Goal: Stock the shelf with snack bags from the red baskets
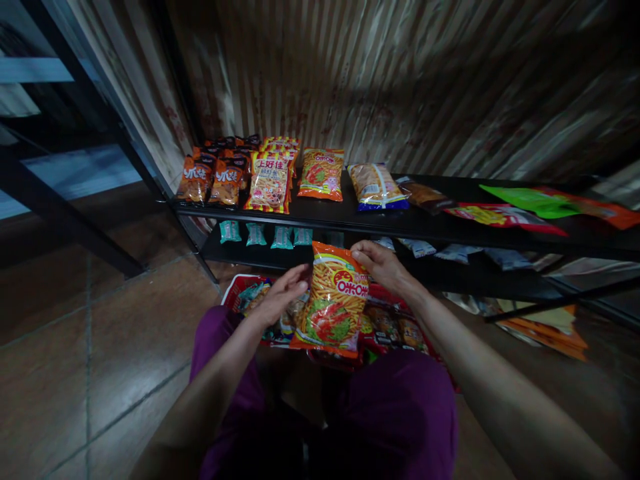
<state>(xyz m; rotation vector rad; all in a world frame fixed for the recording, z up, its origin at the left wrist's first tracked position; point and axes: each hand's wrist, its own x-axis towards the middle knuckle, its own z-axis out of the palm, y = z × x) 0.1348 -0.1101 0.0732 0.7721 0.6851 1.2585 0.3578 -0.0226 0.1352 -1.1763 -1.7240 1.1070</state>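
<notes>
An orange snack bag [334, 300] printed with noodle-like sticks hangs upright in front of me, above the red basket. My right hand [380, 263] pinches its top right corner between thumb and fingers. On the bag's other side, my left hand [283, 293] has its fingers apart, close to the left edge; whether it touches the bag I cannot tell. Below lies the red basket [231, 293], holding several snack packets [400, 328]. A matching orange bag [321, 175] leans upright on the shelf ahead.
The black shelf [330, 215] carries brown-orange packets [227, 179], yellow-red striped bags [270, 180], a blue-edged bag [377, 185], and red [503, 217] and green [535, 200] bags. Small teal packets [283, 237] sit on the lower shelf. Orange packaging [550, 330] lies on the floor at right.
</notes>
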